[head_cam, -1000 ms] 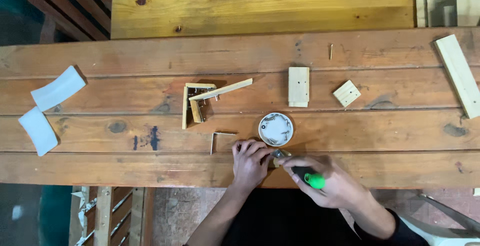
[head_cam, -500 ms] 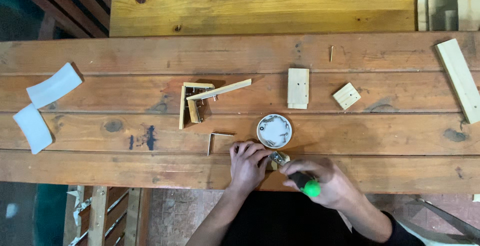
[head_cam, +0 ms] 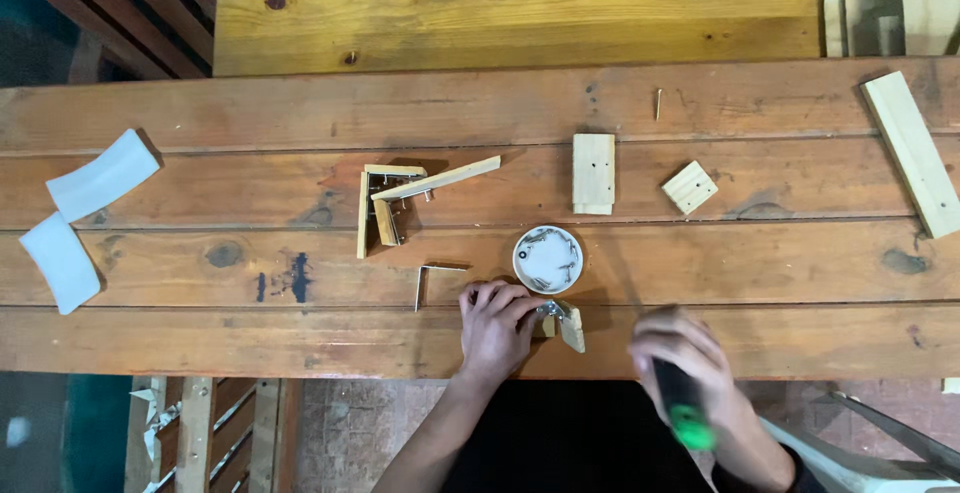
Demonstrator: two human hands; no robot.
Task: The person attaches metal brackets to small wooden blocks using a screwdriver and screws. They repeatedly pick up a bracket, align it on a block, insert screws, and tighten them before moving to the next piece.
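My left hand (head_cam: 495, 325) rests near the table's front edge, its fingers pinching a small wooden piece (head_cam: 571, 329) with a metal bracket on it. My right hand (head_cam: 685, 368), blurred by motion, is off to the right at the front edge and grips a screwdriver (head_cam: 682, 408) with a black and green handle. A small white round dish (head_cam: 548, 260) with screws in it sits just behind the wooden piece. A thin metal angle bracket (head_cam: 430, 278) lies left of the dish.
A partly built wooden frame (head_cam: 395, 203) lies at the centre. Behind the dish lie a rectangular block (head_cam: 593, 173) and a small square block (head_cam: 690, 188). A long plank (head_cam: 912, 153) is at the right, two white curved pieces (head_cam: 80, 213) at the left, a yellow board (head_cam: 520, 3) behind.
My right hand has pulled the screwdriver away from the small wooden piece, to the right and toward me. My left hand stays on the piece.
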